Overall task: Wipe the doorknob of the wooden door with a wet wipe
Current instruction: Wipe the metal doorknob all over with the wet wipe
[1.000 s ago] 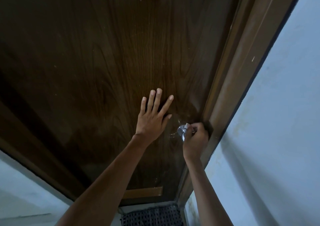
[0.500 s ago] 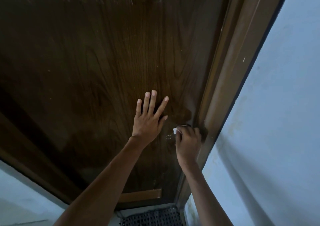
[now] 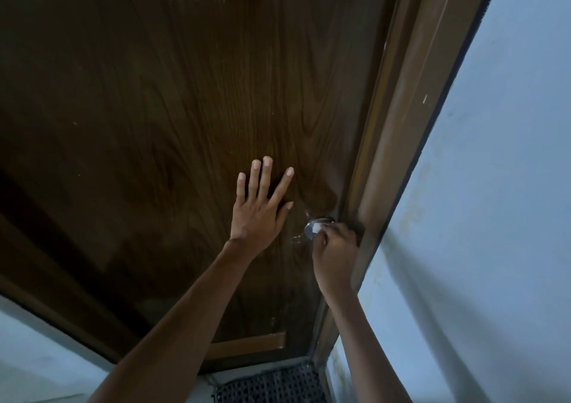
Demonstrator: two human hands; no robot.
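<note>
A dark wooden door (image 3: 173, 130) fills most of the view. Its round silver doorknob (image 3: 310, 229) sits at the door's right edge, and a small metal ring hangs just left of it. My right hand (image 3: 335, 255) is closed around a white wet wipe (image 3: 318, 230), pressing it against the knob's right side; most of the wipe is hidden by my fingers. My left hand (image 3: 261, 207) lies flat on the door with its fingers spread, just left of the knob.
The brown door frame (image 3: 411, 118) runs along the door's right side, with a pale blue wall (image 3: 494, 217) beyond it. A dark perforated mat (image 3: 272, 384) lies on the floor at the door's foot.
My right hand has slid over the knob: half a second ago it covered it fully, now the knob's left side shows again. My left hand stays flat on the door.
</note>
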